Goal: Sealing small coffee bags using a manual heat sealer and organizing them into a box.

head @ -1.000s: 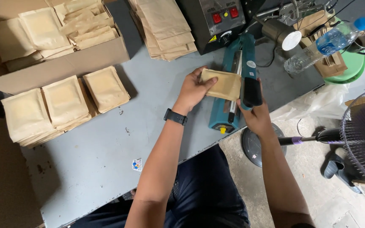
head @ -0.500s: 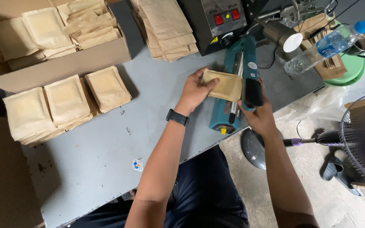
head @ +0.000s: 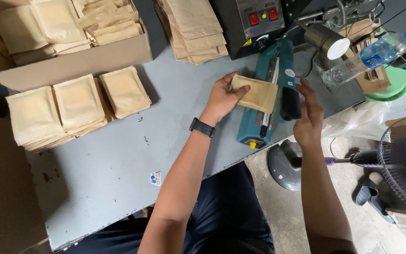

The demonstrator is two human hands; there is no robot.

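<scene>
Left hand [head: 222,96] grips pouch [head: 258,93] over sealer [head: 265,101], frame centre; right hand [head: 308,115] open beside handle [head: 290,103]. Keep pouch mouth flat, square.

right hand [head: 308,117]: off the sealer's black handle [head: 290,103], which it pressed earlier; now open, fingers spread, just right of the handle at centre right of the frame.
sealer arm [head: 285,70]: was pushed down on the pouch; now raised, the handle free.
pouch [head: 258,93]: its right edge lay clamped under the arm; now it lies loose across the sealer [head: 264,99], slightly tilted.
left hand [head: 222,96]: grip on the pouch's left end shifted, thumb now on top.
</scene>
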